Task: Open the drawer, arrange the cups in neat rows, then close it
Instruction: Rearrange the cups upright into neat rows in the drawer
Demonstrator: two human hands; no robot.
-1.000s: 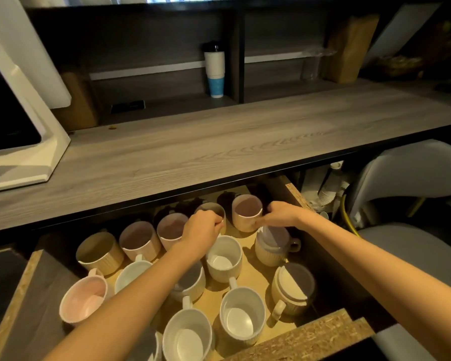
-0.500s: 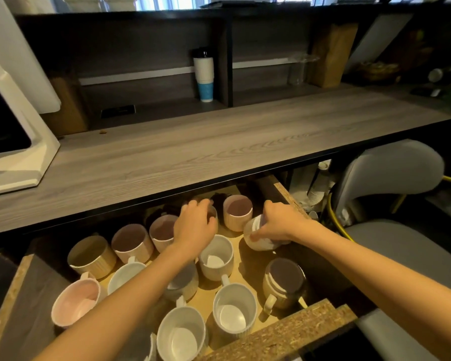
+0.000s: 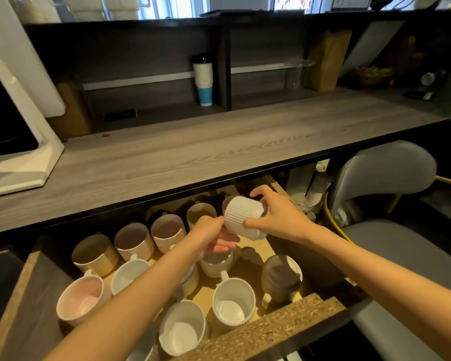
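This looks like a shared pantry or break-room kitchenette, more likely in an office than a home. A long wood-grain counter (image 3: 219, 152) runs left to right, with dark open shelving (image 3: 225, 63) behind it and windows (image 3: 182, 6) above. A stack of paper cups (image 3: 203, 79) stands on the far shelf, and more stacks (image 3: 317, 188) sit under the counter at right. Brown paper bags (image 3: 326, 61) lean in the shelving. A white appliance (image 3: 24, 142) sits on the counter at far left. The near drawer (image 3: 271, 332) holds many matching ribbed mugs (image 3: 233, 306), enough for a group. A grey upholstered chair (image 3: 383, 168) stands at right.
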